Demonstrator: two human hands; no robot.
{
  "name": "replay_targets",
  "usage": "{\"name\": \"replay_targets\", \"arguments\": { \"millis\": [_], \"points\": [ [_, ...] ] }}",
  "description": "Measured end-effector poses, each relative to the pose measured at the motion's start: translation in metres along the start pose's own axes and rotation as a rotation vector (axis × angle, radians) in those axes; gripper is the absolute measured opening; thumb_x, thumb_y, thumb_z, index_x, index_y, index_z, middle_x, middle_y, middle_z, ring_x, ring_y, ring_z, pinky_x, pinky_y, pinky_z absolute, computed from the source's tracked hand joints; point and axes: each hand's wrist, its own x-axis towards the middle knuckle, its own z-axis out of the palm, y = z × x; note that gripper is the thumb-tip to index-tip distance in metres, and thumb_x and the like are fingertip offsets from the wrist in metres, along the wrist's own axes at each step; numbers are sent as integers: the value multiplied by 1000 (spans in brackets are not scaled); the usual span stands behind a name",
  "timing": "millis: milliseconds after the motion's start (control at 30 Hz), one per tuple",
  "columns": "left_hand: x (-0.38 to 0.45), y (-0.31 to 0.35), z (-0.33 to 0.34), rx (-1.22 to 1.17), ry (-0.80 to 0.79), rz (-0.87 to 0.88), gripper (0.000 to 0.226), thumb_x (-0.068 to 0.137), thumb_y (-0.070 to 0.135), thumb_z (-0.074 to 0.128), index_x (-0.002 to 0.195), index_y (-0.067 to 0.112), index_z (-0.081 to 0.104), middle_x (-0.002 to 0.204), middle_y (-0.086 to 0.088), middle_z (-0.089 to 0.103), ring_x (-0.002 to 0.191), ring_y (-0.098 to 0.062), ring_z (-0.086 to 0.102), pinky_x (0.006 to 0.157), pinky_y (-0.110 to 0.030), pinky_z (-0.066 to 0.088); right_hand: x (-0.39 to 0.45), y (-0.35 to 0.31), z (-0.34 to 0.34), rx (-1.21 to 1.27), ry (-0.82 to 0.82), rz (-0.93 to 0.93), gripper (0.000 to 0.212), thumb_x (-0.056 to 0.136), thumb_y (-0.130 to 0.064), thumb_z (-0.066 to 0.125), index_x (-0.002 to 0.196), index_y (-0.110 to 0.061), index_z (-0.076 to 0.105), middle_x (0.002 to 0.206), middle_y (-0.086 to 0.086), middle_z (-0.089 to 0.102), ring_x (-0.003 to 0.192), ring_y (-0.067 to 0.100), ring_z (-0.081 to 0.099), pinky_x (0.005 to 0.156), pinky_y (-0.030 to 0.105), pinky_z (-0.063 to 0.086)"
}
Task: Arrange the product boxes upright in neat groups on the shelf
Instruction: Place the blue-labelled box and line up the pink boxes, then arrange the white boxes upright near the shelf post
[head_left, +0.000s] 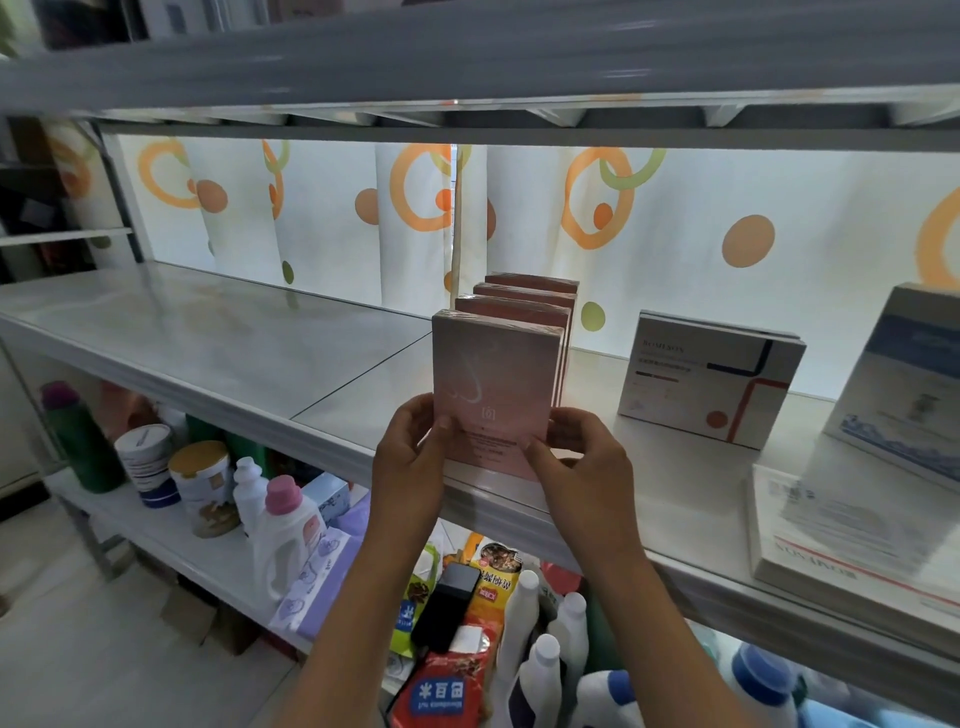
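Head view: a pink box (496, 384) is pinched upright at its lower corners by the left hand (410, 457) and right hand (582, 462), at the shelf (260, 353) edge, best slid flush against the row (535, 301) behind.

The front pink box (496, 384) is being held upright at the front edge of the shelf (208, 338), pinched by the left hand (410, 449) at 7 o'clock and the right hand (582, 457) at 5 o'clock. Three more pink boxes (530, 296) are standing directly behind, toward 12 o'clock. A white box (711, 376) is standing well apart at 3 o'clock.
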Motion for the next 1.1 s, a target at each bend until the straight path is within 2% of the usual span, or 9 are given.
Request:
{"name": "replay_targets", "arguments": {
  "millis": [200,367,500,667,767,833,967,1033,1100],
  "points": [
    [-29,4,2,49,157,-15,36,100,18,47,136,22,48,136,5,53,124,-10,50,98,-23,38,-3,-7,-4,15,25,30,34,86,-31,73,116,-26,58,91,-30,56,84,-7,60,69,0,45],
    [-66,17,19,31,161,68,29,101,23,44,126,32,54,126,16,60,117,-4,53,99,-26,43,-14,-13,-30,25,94,49,33,87,-26,71,117,-24,57,95,-20,58,86,-7,58,63,-3,43],
    [-87,23,53,1,29,81,24,99,22,46,107,39,60,106,25,64,104,-2,61,87,-20,48,-23,-16,-72,-7,197,43,30,88,-21,70,117,-22,61,101,-10,66,86,-4,61,65,1,47],
    [-105,36,104,-27,-157,136,26,97,14,51,115,28,64,113,19,66,106,1,61,94,-26,51,-32,-12,-134,-43,335,51,24,90,-17,67,113,-20,63,97,-11,67,88,0,63,71,4,50],
    [-113,46,132,51,-315,137,27,97,17,51,121,25,60,120,12,63,101,6,57,87,-3,44,-38,-3,-168,-102,415,78,22,90,-19,67,111,-24,63,95,-15,65,87,0,63,68,4,49],
    [-118,51,151,114,-417,119,30,97,19,52,126,23,58,124,8,62,101,3,55,77,4,40,-42,4,-190,-168,481,103,21,90,-21,67,110,-25,63,99,-14,65,88,3,62,72,9,49],
    [-126,56,174,191,-515,84,34,98,22,50,132,23,51,134,3,57,110,-6,55,77,-7,46,-49,18,-223,-370,632,166,24,88,-18,68,111,-22,61,117,-3,62,106,15,56,90,26,47],
    [-126,57,180,235,-531,73,39,98,25,50,137,21,46,137,0,54,108,-6,52,73,-6,43,-52,23,-237,-519,612,249,27,88,-20,66,114,-18,62,121,3,61,113,20,53,93,28,41],
    [-127,60,184,328,-548,69,45,98,28,51,140,18,42,138,-5,53,111,-14,55,82,-17,48,-54,26,-247,-633,529,377,31,91,-26,62,121,-16,60,123,6,60,115,22,51,93,30,40]
  ]
}}
